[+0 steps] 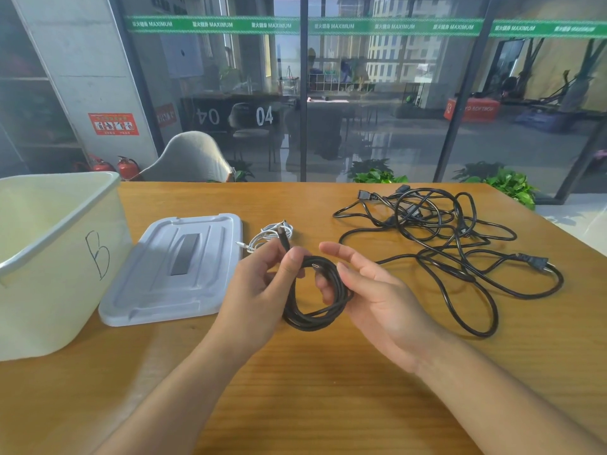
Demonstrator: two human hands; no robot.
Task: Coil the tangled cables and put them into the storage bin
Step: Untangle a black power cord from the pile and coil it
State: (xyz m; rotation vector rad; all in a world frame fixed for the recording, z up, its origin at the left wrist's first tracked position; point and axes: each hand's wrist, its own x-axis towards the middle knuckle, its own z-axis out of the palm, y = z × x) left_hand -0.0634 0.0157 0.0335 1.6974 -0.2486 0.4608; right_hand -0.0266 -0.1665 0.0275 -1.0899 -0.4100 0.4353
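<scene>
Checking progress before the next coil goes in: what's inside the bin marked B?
No cable shows inside the storage bin; only bare pale inner walls are visible. Its floor is hidden by the near wall. Its lid lies beside it on the table.

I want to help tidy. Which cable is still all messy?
The big black cable on the right of the table. It sprawls in loose tangles, unlike the small white one and the coil.

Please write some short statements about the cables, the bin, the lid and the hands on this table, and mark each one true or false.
1. The left hand pinches the black coil. True.
2. The lid is on the bin. False: it lies on the table beside the bin.
3. The tangled black cables lie right of the hands. True.
4. The white cable is in the bin. False: it lies on the table beside the lid.
5. The right hand is a closed fist. False: fingers open.
</scene>
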